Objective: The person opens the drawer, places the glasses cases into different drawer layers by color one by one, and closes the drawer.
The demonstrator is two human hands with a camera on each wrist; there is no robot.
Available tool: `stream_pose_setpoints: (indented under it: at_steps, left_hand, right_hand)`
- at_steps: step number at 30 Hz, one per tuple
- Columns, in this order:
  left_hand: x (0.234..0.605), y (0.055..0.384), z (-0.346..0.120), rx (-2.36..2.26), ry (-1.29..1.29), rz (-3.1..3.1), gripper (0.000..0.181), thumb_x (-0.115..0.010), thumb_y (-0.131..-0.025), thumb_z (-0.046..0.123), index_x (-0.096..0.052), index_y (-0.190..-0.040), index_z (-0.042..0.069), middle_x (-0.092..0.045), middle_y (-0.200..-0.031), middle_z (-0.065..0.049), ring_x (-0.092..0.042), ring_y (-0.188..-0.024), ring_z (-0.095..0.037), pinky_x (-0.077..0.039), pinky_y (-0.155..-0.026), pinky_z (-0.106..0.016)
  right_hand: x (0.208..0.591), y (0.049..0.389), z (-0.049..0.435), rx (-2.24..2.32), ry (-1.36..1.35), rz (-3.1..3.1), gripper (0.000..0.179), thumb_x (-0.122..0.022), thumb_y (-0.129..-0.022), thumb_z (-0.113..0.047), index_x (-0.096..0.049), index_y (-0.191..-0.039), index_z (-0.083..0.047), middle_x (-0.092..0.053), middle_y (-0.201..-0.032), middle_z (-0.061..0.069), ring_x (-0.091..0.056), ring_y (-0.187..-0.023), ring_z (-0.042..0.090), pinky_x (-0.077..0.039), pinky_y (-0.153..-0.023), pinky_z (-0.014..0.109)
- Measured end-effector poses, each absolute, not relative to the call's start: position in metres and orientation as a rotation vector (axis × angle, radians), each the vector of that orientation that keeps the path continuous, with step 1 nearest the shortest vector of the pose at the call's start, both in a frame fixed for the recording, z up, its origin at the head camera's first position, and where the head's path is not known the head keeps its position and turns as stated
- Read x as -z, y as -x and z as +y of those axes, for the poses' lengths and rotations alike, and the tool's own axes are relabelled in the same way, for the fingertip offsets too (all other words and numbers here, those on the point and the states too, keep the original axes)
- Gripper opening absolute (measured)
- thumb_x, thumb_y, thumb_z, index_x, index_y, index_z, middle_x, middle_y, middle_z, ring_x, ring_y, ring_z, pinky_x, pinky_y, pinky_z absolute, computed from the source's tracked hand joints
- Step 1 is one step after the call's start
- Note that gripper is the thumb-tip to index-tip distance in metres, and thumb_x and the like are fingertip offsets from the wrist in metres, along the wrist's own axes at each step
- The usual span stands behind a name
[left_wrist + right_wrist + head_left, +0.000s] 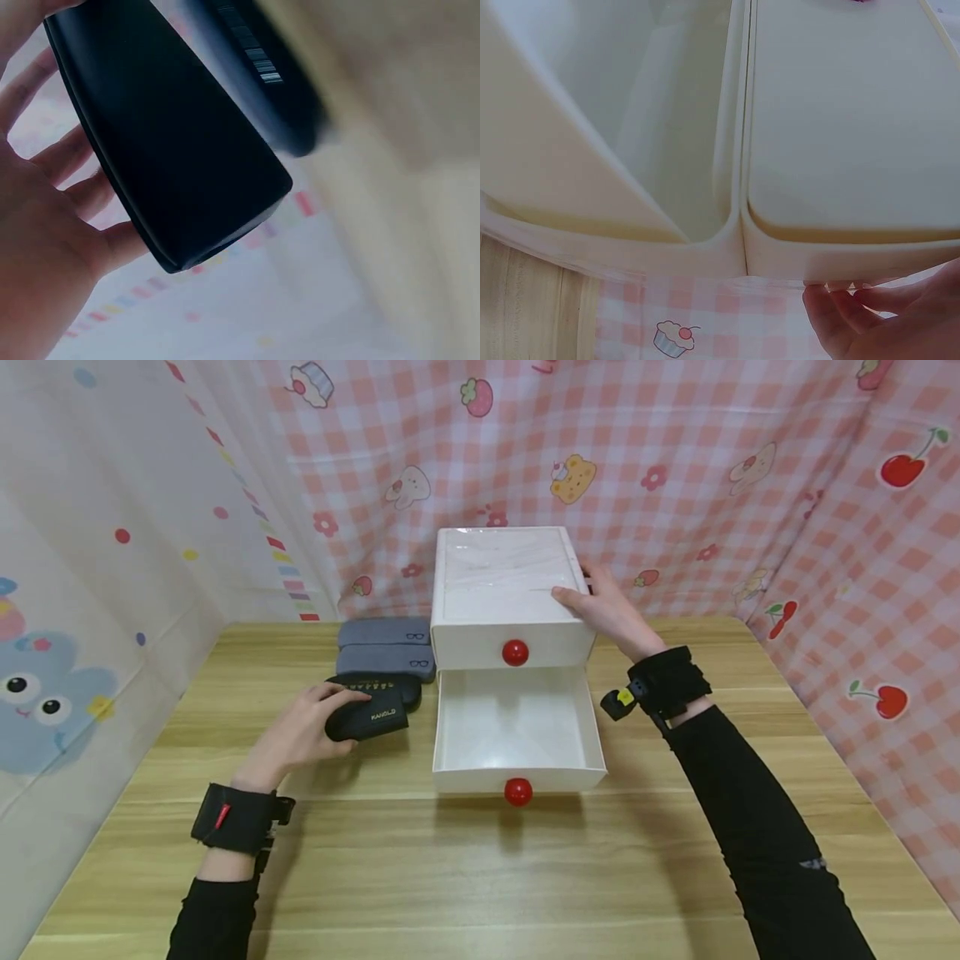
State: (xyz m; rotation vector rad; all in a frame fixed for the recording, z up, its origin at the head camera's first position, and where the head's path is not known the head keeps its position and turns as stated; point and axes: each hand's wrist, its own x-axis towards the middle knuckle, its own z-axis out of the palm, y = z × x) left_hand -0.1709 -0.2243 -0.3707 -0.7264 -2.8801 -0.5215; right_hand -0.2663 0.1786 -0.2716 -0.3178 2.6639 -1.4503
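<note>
A black glasses case (372, 717) with gold lettering is in my left hand (296, 735), thumb on the near side and fingers over the far side. In the left wrist view, the smooth underside of the case (165, 135) shows, tilted above the table. My right hand (607, 610) holds the right edge of the white drawer unit (510, 568), thumb on top and bent fingers against the side. Its lower drawer (517, 718) is pulled out with nothing in it; the upper drawer (465, 647) is closed. The fingers (840, 315) touch the side wall in the right wrist view.
Another black glasses case (411, 687) with a gold pattern lies just behind the held one. Two grey glasses cases (382, 660) lie behind that, against the unit's left side. Red knobs (518, 792) stick out from the drawers. A patterned curtain (637, 427) hangs behind the wooden table (360, 877).
</note>
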Motion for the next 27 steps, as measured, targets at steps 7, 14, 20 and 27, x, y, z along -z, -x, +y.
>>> stream_pose_setpoints:
  at_steps: [7, 14, 20, 27]
  left_hand:
    - [0.337, 0.158, -0.204, 0.477, 0.805, -2.724, 0.060, -0.082, -0.071, 0.018, -0.059, -0.127, 0.017, -0.057, -0.120, -0.018, -0.053, -0.108, -0.038, -0.047, -0.086, -0.052]
    - [0.302, 0.145, -0.170, 0.448, 0.946, -2.604, 0.059, -0.079, -0.073, 0.023, -0.060, -0.128, 0.020, -0.061, -0.116, -0.012, -0.053, -0.105, -0.030, -0.047, -0.085, -0.045]
    - [0.279, 0.138, -0.136, 0.454, 1.060, -2.570, 0.056, -0.077, -0.076, 0.025, -0.060, -0.129, 0.020, -0.060, -0.120, -0.011, -0.052, -0.106, -0.029, -0.047, -0.086, -0.043]
    - [0.272, 0.143, -0.096, 0.383, 1.195, -2.520, 0.055, -0.078, -0.076, 0.030, -0.061, -0.128, 0.022, -0.061, -0.120, -0.009, -0.053, -0.103, -0.025, -0.049, -0.083, -0.041]
  right_hand:
    - [0.272, 0.267, 0.179, 1.447, 0.327, 2.663, 0.065, -0.050, -0.097, -0.032, -0.020, -0.151, -0.010, -0.027, -0.153, 0.016, -0.038, -0.127, 0.032, -0.032, -0.110, 0.053]
    - [0.272, 0.267, 0.179, 1.452, 0.340, 2.662, 0.065, -0.050, -0.097, -0.033, -0.021, -0.150, -0.010, -0.030, -0.151, 0.016, -0.041, -0.125, 0.032, -0.034, -0.109, 0.054]
    - [0.272, 0.267, 0.179, 1.453, 0.336, 2.661, 0.066, -0.050, -0.097, -0.033, -0.020, -0.151, -0.011, -0.028, -0.153, 0.016, -0.038, -0.128, 0.032, -0.031, -0.110, 0.054]
    - [0.272, 0.266, 0.179, 1.454, 0.320, 2.666, 0.067, -0.050, -0.097, -0.035, -0.019, -0.151, -0.011, -0.026, -0.153, 0.015, -0.037, -0.129, 0.032, -0.029, -0.111, 0.055]
